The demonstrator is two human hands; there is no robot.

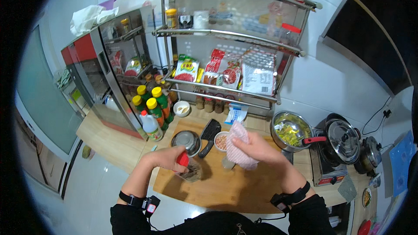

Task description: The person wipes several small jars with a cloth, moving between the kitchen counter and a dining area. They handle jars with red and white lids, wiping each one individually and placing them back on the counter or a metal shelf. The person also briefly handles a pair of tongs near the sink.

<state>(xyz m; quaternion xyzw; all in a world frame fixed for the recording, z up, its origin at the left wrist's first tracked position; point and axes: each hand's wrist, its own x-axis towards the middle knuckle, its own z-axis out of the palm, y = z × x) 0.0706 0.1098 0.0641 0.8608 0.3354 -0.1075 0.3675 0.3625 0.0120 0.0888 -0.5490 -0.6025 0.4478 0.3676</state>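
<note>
My left hand grips a clear jar by its red lid; the jar body is tilted over the wooden cutting board and holds something dark. A pink striped cloth is bunched in my right hand. Just under the cloth's left edge stands a small glass container, partly covered. Behind it is a white bowl of peanuts. A black cleaver lies on the board between that bowl and a metal bowl.
Sauce bottles and a white bottle stand at the left. A steel bowl of chopped greens is at the right, beside a lidded pan on a gas stove. A metal rack with packets rises behind.
</note>
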